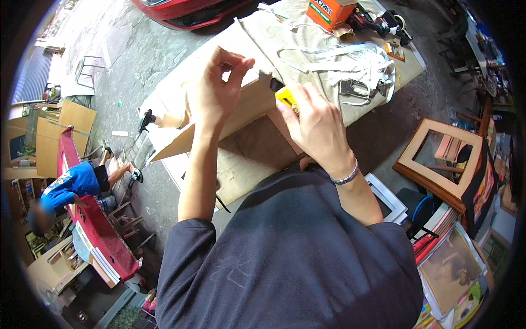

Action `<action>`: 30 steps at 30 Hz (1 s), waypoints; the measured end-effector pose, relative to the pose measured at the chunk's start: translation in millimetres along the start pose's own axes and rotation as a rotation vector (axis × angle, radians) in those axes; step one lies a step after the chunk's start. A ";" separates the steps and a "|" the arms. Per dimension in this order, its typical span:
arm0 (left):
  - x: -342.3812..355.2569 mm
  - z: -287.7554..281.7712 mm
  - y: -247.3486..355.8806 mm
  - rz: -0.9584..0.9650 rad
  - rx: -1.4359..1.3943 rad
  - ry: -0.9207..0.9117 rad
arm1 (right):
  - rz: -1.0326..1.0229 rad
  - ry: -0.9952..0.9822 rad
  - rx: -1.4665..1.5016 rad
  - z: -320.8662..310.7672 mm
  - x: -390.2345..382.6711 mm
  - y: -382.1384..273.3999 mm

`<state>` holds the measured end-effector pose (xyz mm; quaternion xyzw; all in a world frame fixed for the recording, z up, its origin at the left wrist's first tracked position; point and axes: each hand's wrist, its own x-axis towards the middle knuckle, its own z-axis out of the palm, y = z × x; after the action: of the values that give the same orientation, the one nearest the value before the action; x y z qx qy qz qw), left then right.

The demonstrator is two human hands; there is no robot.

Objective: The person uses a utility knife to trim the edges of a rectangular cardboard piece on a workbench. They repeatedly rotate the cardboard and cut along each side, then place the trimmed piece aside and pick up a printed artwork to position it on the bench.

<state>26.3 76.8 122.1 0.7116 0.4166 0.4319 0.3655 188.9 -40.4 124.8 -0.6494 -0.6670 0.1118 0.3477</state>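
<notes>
My left hand is raised over the worktable, its thumb and fingers curled together in a pinch; whatever lies between the fingertips is too small to make out. My right hand grips a yellow hand tool, whose exact kind is mostly covered by my fingers. A black piece shows at the tool's far end. Below and between both hands, a tan cardboard-like panel rests tilted on the table. Beside my left forearm is a pale bottle with a black top.
The cloth-covered table carries an orange box, a black-and-red power tool, a staple gun and white straps. Picture frames lean at right. A person in blue is at left; a red car stands ahead.
</notes>
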 end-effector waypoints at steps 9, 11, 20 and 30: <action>0.8 -16.7 -12.7 0.161 -0.612 0.136 | 0.234 0.107 0.694 25.6 18.7 28.8; 0.1 -15.2 -8.8 0.099 -0.537 0.096 | 0.270 0.093 0.790 33.3 26.7 29.8; -51.1 8.0 6.0 0.583 -0.101 0.169 | 0.055 -0.073 0.648 35.9 64.0 44.8; -79.1 213.8 -72.5 -0.163 -0.337 -0.215 | 0.024 -0.208 0.713 48.9 95.2 58.4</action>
<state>180.6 -1.3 -43.1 0.6463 0.3533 0.3861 0.5553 213.3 72.0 84.2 -0.4804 -0.6101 0.4068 0.4812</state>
